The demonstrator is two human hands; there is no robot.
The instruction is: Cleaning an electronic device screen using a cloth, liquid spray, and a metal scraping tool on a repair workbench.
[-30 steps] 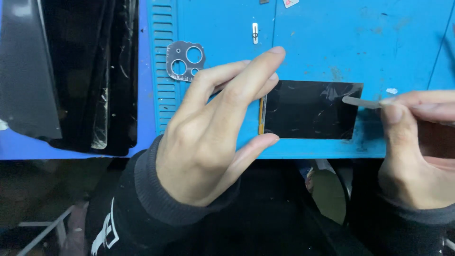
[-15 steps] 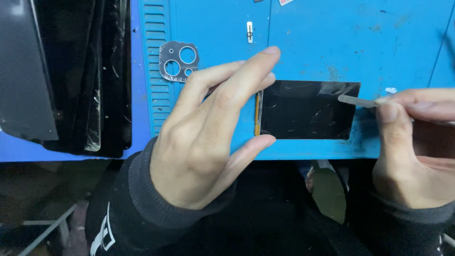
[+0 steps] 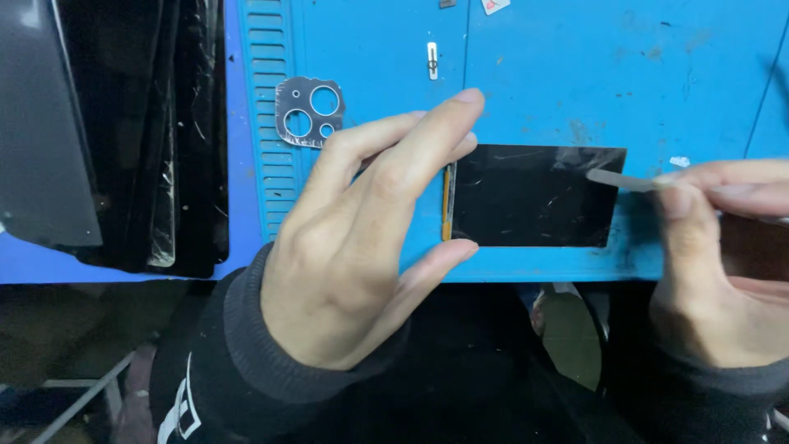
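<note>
Left hand (image 3: 362, 238) pinches flat black rectangular glass panel (image 3: 530, 197) by its end; right hand (image 3: 715, 255) grips thin metal blade (image 3: 620, 179) touching panel's far corner.

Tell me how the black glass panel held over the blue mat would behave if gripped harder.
The black glass panel looks thin and already scratched, so probably brittle. It keeps flat between the left hand's fingertips, so likely stiff. Its glossy face may be slippery.

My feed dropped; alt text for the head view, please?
Left hand pinches a black glass panel by its end on a blue work mat; right hand holds a thin blade at its top right corner. A camera-lens frame lies nearby.
</note>
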